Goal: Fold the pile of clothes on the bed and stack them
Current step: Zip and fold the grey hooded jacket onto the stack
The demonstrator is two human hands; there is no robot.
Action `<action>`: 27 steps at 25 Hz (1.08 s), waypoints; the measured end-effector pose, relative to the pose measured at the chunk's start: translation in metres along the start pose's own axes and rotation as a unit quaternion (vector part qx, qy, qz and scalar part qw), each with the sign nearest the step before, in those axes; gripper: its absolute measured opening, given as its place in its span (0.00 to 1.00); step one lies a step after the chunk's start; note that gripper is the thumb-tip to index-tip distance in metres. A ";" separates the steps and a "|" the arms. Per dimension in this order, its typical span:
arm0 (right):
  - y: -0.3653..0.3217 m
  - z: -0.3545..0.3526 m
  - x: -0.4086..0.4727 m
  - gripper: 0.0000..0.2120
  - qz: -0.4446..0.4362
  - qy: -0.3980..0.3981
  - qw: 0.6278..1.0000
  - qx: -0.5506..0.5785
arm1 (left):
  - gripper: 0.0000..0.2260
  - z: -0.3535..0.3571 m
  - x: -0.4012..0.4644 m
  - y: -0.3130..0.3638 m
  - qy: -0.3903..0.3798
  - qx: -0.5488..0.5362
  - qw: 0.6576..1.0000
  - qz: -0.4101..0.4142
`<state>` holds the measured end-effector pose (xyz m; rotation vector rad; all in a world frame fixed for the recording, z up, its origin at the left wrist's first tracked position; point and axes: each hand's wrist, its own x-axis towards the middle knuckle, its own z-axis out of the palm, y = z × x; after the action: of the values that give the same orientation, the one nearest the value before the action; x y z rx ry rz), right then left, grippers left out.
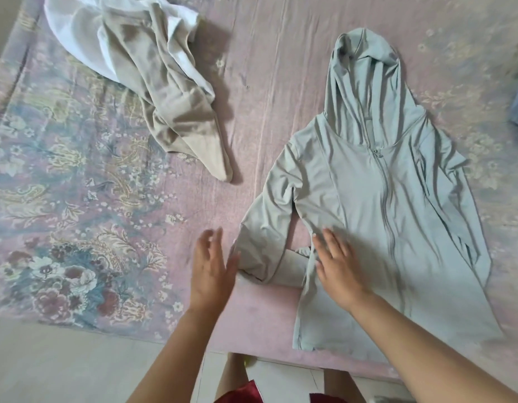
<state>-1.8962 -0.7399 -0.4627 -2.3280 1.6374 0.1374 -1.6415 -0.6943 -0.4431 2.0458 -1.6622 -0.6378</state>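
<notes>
Where the pink floral bed sheet (252,68) runs plain near its front edge, we list one pale green hooded jacket (377,205), laid flat, zip up the front, hood pointing away from us. Its sleeve (266,216) on our left bends back toward the hem; the other lies along the body. Our right hand (336,266) rests flat on the jacket beside that bent sleeve, fingers straight and slightly spread, holding nothing. Our left hand (211,266) is at the sleeve's outer fold, fingers straight and loosely apart; whether it touches the cloth we cannot tell. Farther off to the left: a crumpled beige garment (170,97) lying over a white garment (77,33).
</notes>
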 end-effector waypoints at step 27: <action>-0.153 -0.069 0.006 0.28 0.306 -0.241 0.423 0.818 | 0.16 -0.094 0.049 0.017 -0.298 -0.296 0.852 -0.314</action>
<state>-1.7572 -0.7178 -0.3703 -0.0800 1.0380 -0.4346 -1.5902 -0.7420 -0.3619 1.9661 -0.7869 -1.8947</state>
